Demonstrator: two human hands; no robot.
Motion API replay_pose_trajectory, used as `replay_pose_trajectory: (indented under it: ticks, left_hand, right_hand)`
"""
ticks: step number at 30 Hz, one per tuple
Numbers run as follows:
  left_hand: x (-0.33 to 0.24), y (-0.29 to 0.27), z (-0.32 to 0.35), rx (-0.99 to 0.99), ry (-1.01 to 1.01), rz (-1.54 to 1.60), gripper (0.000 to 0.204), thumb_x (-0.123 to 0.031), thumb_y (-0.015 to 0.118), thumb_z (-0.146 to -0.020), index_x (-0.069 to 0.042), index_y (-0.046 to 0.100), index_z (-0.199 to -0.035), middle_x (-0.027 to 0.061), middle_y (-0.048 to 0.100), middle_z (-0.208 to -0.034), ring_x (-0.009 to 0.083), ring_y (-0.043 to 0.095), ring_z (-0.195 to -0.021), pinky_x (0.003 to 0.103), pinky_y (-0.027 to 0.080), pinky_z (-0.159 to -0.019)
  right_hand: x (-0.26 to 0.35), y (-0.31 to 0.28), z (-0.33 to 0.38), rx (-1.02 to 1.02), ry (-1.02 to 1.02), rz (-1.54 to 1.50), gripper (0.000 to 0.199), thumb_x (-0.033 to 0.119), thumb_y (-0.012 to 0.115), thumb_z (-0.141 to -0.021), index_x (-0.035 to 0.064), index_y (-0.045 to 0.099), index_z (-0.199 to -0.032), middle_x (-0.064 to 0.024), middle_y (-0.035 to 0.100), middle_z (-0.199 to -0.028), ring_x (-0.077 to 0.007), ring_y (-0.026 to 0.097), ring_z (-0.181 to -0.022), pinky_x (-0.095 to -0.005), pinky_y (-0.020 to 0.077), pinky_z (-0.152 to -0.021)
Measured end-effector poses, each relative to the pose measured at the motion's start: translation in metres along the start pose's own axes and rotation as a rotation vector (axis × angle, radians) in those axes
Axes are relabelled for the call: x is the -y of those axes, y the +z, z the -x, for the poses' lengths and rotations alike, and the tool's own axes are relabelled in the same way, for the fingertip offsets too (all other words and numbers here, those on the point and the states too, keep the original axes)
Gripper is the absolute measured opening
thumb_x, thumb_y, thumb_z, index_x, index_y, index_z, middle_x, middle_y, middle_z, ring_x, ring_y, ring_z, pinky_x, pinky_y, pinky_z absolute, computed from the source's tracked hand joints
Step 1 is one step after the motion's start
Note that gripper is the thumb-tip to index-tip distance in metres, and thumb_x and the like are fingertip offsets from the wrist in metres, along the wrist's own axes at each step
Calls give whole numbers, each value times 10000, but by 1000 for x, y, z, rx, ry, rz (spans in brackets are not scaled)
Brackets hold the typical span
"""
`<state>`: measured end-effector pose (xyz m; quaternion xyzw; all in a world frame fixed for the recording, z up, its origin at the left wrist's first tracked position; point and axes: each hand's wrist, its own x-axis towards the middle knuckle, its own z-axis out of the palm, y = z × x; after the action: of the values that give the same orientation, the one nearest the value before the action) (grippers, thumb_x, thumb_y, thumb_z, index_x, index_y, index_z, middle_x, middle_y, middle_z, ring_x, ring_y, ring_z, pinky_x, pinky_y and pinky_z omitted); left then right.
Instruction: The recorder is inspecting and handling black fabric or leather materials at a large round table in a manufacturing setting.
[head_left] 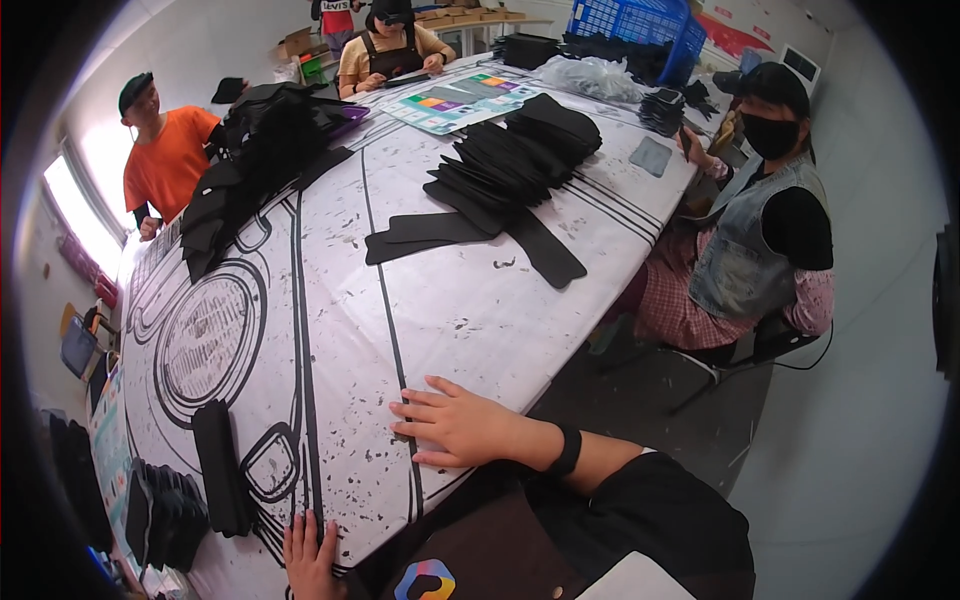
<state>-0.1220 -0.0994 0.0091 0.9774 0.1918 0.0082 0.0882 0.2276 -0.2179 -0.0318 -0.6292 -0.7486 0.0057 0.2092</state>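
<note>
My right hand (442, 423) lies flat on the white, black-lined table cover (345, 340), fingers spread and pointing left, with nothing in it. A black band circles that wrist. At the table's near edge my left hand (312, 552) rests palm down with its fingers stretched out, also holding nothing. Nearest to it is a narrow stack of black strips (222, 468), just beyond and to its left. Farther off, in front of my right hand, a long leaning pile of flat black pieces (515, 160) spreads across the table, with several loose pieces (430, 232) at its near end.
Another black stack (165, 515) stands at the left edge. A large black heap (260, 140) lies far left near a person in orange (165, 150). At the right sits a masked person (765, 230); another person (390, 55) works at the far end by a blue crate (635, 35).
</note>
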Motion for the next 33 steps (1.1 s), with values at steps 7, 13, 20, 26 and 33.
replay_pose_trajectory:
  ticks: [7,13,20,26,33]
  left_hand:
    - [3,2,2,18,-8,-15,686,-50,602,-751,-85,444,-1417,203,404,-1456,398,323,-1369,524,220,-1127]
    - [-13,-23,-9,-203,10,173,513,-277,718,-795,-41,571,-1225,174,530,-1316,386,456,-1258,532,285,-1097]
    - [-73,-77,-25,-860,275,66,285,-152,788,-687,-250,705,-941,-52,620,-997,184,577,-978,405,415,-920]
    - [-52,-90,-15,-1252,401,335,297,-358,845,-656,-323,706,-917,-110,506,-919,154,508,-922,404,365,-938]
    - [62,-123,127,-1923,408,1061,369,-368,727,-838,-132,652,-1111,-15,435,-954,179,423,-1000,350,357,-964]
  right_hand:
    - [3,-5,-3,-96,-22,16,496,418,545,-917,95,542,-1294,-112,492,-1390,-282,418,-1325,-507,267,-1108]
    - [18,-76,0,-642,-94,1,324,223,731,-812,124,663,-1113,1,634,-1058,-182,587,-1059,-416,406,-976]
    - [109,-122,-42,-885,-587,-53,112,134,715,-777,177,719,-880,82,621,-885,-100,588,-878,-304,432,-762]
    - [73,-133,-14,-973,-627,-84,144,361,776,-752,340,730,-887,175,603,-1002,-83,548,-957,-333,337,-898]
    - [-82,-208,111,-1323,25,674,296,209,413,-1036,-4,517,-1214,-197,568,-1149,-358,590,-1029,-478,475,-960]
